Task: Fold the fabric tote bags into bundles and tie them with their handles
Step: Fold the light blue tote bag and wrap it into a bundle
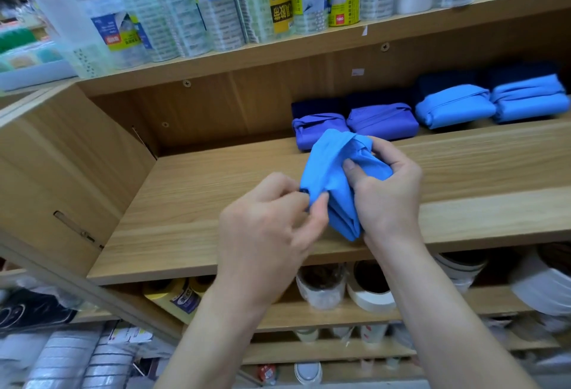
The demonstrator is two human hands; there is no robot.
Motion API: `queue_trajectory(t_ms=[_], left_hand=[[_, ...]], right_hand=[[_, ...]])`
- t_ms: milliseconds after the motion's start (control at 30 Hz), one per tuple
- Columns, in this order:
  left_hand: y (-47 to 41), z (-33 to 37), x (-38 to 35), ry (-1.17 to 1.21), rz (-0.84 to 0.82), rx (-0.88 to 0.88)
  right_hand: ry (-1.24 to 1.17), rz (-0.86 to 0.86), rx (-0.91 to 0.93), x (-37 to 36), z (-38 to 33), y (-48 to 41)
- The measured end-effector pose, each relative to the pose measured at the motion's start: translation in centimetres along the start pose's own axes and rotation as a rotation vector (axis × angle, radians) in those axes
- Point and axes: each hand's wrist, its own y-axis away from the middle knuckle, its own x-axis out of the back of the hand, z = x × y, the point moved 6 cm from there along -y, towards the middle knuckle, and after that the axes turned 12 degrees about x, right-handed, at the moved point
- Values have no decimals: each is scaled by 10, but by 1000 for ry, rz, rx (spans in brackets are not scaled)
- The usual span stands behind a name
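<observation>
an edge of the blue tote bag (pixel 335 169) is pinched by the left hand (pixel 265 228) above the wooden shelf (pixel 191 200), while its bunched body is gripped by the right hand (pixel 386 191); behind, two purple bundles (pixel 355 124) and two blue bundles (pixel 491 106) are lined up

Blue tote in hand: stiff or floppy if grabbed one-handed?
Likely floppy: the blue bag creases and sags between the left hand and right hand. Probably light: the left hand only pinches it. Released, it may unfold; tied bundles on the shelf hold shape.
</observation>
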Motion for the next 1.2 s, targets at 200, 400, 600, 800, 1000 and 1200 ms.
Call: queue_trajectory(t_ms=[200, 400, 600, 800, 1000, 1200], left_hand=[[22, 2, -13, 50, -102, 4], [38, 20, -16, -192, -84, -226], [22, 1, 2, 189, -27, 66], [-16, -27, -5, 394, -262, 523], [-2, -25, -34, 664, -457, 719], [2, -19, -38, 814, -610, 691]], right_hand=[[130, 78, 78, 4, -2, 2], [-123, 232, -107, 5, 13, -2], [-159, -19, 51, -2, -6, -12], [-278, -209, 105, -12, -14, -7], [-96, -66, 83, -13, -9, -4], [115, -98, 159, -13, -7, -7]])
